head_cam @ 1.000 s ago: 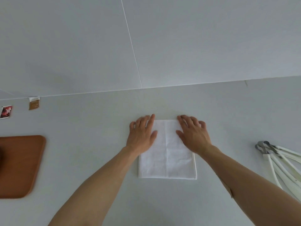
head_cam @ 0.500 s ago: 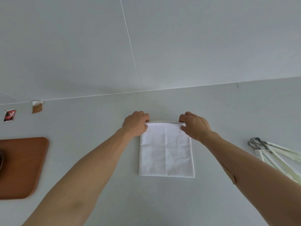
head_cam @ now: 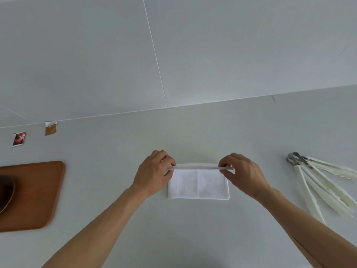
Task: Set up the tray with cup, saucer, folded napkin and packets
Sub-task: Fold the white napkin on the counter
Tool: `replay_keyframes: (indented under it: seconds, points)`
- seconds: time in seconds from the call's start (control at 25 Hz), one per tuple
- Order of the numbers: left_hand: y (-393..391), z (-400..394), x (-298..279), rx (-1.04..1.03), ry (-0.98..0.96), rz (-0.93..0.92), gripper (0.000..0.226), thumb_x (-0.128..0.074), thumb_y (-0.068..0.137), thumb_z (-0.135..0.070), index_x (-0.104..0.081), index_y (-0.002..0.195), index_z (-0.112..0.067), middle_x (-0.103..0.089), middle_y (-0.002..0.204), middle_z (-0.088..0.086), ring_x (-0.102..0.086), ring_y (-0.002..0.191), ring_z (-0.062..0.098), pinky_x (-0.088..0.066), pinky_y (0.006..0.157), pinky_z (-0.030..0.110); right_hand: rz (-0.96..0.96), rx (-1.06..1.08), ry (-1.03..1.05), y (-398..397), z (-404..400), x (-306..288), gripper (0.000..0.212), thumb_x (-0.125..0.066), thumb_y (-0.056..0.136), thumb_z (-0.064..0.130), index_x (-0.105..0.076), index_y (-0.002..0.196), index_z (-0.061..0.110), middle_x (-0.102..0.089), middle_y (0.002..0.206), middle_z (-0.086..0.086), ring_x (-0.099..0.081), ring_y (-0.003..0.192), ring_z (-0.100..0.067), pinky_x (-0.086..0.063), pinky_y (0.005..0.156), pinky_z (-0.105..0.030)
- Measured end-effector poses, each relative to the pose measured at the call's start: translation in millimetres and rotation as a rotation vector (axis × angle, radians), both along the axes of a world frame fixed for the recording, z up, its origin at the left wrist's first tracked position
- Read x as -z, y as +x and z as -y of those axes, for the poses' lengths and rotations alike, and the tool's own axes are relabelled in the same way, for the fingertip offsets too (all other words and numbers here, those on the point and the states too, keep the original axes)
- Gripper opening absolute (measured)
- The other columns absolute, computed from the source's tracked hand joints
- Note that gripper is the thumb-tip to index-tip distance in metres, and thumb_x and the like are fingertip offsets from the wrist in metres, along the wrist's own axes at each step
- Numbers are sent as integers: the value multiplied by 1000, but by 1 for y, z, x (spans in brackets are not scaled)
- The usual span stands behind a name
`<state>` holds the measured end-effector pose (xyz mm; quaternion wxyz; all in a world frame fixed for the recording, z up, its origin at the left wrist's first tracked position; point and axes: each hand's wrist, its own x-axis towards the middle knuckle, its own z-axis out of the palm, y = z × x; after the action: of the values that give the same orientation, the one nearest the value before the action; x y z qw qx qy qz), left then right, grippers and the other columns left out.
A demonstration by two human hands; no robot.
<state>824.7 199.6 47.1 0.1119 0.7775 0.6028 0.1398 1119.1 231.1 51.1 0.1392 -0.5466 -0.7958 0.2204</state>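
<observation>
A white napkin [head_cam: 199, 187] lies on the grey counter in front of me, its far edge lifted and curled toward me. My left hand [head_cam: 153, 175] pinches the far left corner and my right hand [head_cam: 242, 174] pinches the far right corner. A brown wooden tray [head_cam: 36, 192] sits at the left edge, with a dark round dish [head_cam: 5, 192] partly cut off on it. Two small packets lie near the wall at the far left: a red one [head_cam: 19, 139] and a brown one [head_cam: 51, 128].
A bunch of white plastic tongs with a metal hinge [head_cam: 316, 184] lies on the counter to the right. A pale tiled wall [head_cam: 173, 55] rises behind the counter.
My hands went from pressing flat on the napkin to gripping its far corners, then lifted that edge and brought it toward me, so the visible napkin is shorter.
</observation>
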Motion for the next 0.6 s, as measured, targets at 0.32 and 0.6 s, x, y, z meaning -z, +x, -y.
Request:
replay_keyframes:
  seconds: [0.32,0.6]
  points:
    - [4,51,40,40,-152,22,15,-74,73,-18,-63,82,-23,-58,84,-12,-52,83,11,-36,61,17,66,-50,45,9,54,36,16,-81,73,14,-71,83,21,-68,82,8,-62,76,-22,-52,61,-35]
    - [1,60,53,88,-192,-11,12,-74,75,-21,-62,80,-22,-59,82,-10,-55,78,14,-36,58,19,96,-78,41,8,71,54,20,-86,70,16,-71,83,17,-70,86,4,-64,80,-26,-53,62,-37]
